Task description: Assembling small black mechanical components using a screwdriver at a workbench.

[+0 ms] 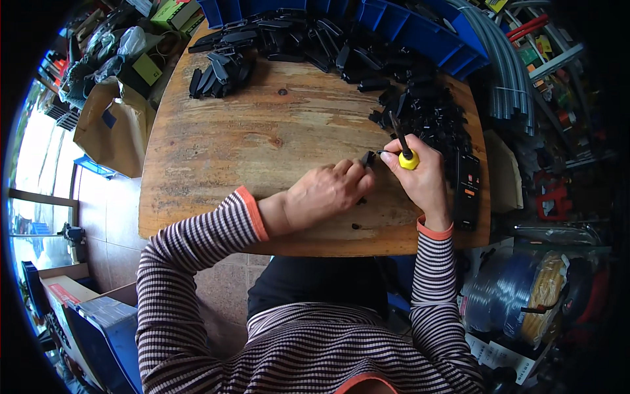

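Head camera looked down on a worn wooden table point(262, 138). The left hand point(328, 194) pinched a small black plastic part point(366, 157) between thumb and fingertips, just in front of the person. The right hand point(420, 174) was wrapped tightly around a screwdriver point(403, 146) with a yellow handle, its tip seemingly at that part, though the contact was too small to make out. A neat row of black pieces point(216, 72) lay at the far left, probably the finished ones; a much bigger loose heap point(420, 108) sat at the far right, so most work appeared left. Blue bins point(420, 29) stood behind the table, their contents unclear.
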`<state>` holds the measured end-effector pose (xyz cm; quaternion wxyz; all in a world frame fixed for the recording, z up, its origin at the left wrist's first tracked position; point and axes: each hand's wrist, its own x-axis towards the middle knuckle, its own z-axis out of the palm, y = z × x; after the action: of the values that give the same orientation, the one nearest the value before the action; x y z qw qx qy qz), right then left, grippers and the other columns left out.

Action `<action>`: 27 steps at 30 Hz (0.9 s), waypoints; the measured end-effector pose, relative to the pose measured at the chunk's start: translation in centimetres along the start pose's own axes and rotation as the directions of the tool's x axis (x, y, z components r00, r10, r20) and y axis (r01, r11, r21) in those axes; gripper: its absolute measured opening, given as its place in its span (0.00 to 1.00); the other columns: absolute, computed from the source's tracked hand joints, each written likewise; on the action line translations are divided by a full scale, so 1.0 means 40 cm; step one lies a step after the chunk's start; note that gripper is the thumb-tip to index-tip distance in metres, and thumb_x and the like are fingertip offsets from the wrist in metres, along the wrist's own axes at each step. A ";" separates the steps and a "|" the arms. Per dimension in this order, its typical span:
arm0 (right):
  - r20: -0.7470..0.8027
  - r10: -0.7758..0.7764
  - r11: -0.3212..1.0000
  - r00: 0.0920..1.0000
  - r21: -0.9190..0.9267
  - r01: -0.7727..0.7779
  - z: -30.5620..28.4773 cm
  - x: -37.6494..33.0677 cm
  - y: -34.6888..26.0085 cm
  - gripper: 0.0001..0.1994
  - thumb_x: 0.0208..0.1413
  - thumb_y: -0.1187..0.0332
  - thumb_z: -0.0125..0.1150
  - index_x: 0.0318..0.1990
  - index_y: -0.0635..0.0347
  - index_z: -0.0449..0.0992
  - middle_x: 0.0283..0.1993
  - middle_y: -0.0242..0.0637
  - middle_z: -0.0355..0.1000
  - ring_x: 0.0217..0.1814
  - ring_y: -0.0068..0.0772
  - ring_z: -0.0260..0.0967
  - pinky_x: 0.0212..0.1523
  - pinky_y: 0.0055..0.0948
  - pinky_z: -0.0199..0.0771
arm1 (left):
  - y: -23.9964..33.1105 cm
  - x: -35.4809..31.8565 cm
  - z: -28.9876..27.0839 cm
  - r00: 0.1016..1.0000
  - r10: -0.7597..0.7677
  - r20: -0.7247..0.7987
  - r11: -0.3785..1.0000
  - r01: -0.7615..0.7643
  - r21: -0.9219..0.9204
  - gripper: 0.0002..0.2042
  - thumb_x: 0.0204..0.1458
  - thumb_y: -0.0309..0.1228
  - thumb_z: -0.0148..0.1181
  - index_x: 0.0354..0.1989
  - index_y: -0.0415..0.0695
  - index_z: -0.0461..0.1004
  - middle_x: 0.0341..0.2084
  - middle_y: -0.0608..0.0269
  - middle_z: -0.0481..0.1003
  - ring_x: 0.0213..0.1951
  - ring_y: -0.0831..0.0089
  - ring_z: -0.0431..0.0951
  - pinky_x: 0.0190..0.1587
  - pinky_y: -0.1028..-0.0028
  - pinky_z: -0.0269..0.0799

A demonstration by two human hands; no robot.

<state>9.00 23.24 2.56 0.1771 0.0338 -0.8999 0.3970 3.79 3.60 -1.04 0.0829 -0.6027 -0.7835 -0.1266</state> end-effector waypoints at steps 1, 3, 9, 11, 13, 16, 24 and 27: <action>-0.011 -0.012 1.000 1.000 -0.010 0.011 0.002 0.000 0.006 0.07 0.50 0.75 0.66 0.32 0.65 0.73 0.27 0.36 0.74 0.28 0.26 0.71 0.30 0.24 0.69 | 0.004 -0.003 -0.004 1.000 0.003 0.001 1.000 -0.003 -0.002 0.20 0.45 0.26 0.56 0.49 0.37 0.67 0.47 0.52 0.68 0.42 0.64 0.73 0.39 0.72 0.76; -0.030 -0.034 0.999 0.999 -0.031 0.033 0.008 0.000 0.018 0.07 0.50 0.73 0.66 0.32 0.65 0.73 0.24 0.33 0.72 0.24 0.21 0.65 0.28 0.22 0.65 | 0.005 -0.014 -0.014 0.999 -0.011 0.047 0.998 0.014 -0.066 0.21 0.45 0.27 0.56 0.50 0.37 0.67 0.47 0.52 0.69 0.42 0.64 0.73 0.39 0.72 0.76; -0.009 -0.058 0.991 0.998 -0.121 0.056 0.028 0.004 0.022 0.07 0.48 0.74 0.66 0.30 0.63 0.72 0.27 0.42 0.73 0.28 0.43 0.74 0.27 0.30 0.71 | -0.009 -0.018 -0.027 0.992 0.063 -0.107 0.992 -0.074 -0.102 0.21 0.44 0.27 0.57 0.49 0.37 0.68 0.45 0.52 0.70 0.44 0.64 0.73 0.42 0.71 0.76; -0.002 -0.069 0.990 0.998 -0.122 0.068 0.034 0.006 0.022 0.07 0.47 0.74 0.66 0.30 0.62 0.72 0.26 0.43 0.73 0.27 0.46 0.73 0.27 0.32 0.70 | -0.022 -0.010 -0.010 0.976 0.160 -0.150 0.984 -0.170 -0.050 0.19 0.43 0.27 0.56 0.47 0.37 0.70 0.44 0.52 0.70 0.45 0.64 0.73 0.43 0.72 0.76; 0.021 -0.072 0.988 0.997 -0.136 0.074 0.038 0.008 0.019 0.07 0.46 0.74 0.66 0.30 0.62 0.72 0.26 0.43 0.72 0.28 0.46 0.73 0.27 0.32 0.70 | -0.022 -0.009 0.003 0.964 0.205 -0.168 0.977 -0.212 -0.025 0.18 0.43 0.27 0.56 0.46 0.37 0.71 0.44 0.52 0.70 0.45 0.63 0.73 0.44 0.72 0.76; 0.059 -0.076 0.983 0.995 -0.164 0.085 0.041 0.012 0.012 0.07 0.45 0.76 0.66 0.30 0.61 0.72 0.26 0.41 0.72 0.28 0.46 0.73 0.27 0.33 0.70 | -0.014 -0.008 0.009 0.955 0.224 -0.194 0.974 -0.227 0.009 0.16 0.43 0.27 0.56 0.42 0.37 0.73 0.43 0.53 0.71 0.47 0.64 0.73 0.46 0.73 0.76; 0.135 -0.182 0.925 0.974 -0.311 0.216 0.041 0.005 -0.020 0.08 0.43 0.79 0.65 0.30 0.63 0.71 0.30 0.42 0.72 0.30 0.46 0.72 0.28 0.34 0.69 | 0.011 -0.001 0.017 0.970 0.201 -0.138 0.980 -0.200 0.019 0.15 0.41 0.28 0.56 0.39 0.36 0.73 0.39 0.57 0.71 0.40 0.68 0.73 0.41 0.75 0.76; 0.198 -0.187 0.895 0.962 -0.369 0.250 0.038 0.004 -0.021 0.09 0.43 0.78 0.66 0.29 0.64 0.70 0.30 0.41 0.71 0.29 0.43 0.72 0.29 0.33 0.69 | 0.011 0.000 0.025 0.963 0.208 -0.172 0.977 -0.213 -0.012 0.15 0.41 0.28 0.56 0.40 0.36 0.73 0.38 0.57 0.71 0.39 0.69 0.73 0.39 0.76 0.75</action>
<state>8.57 21.59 2.26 0.1520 0.1300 -0.9625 0.1832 4.22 4.01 -1.93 0.1533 -0.6706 -0.7031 -0.1799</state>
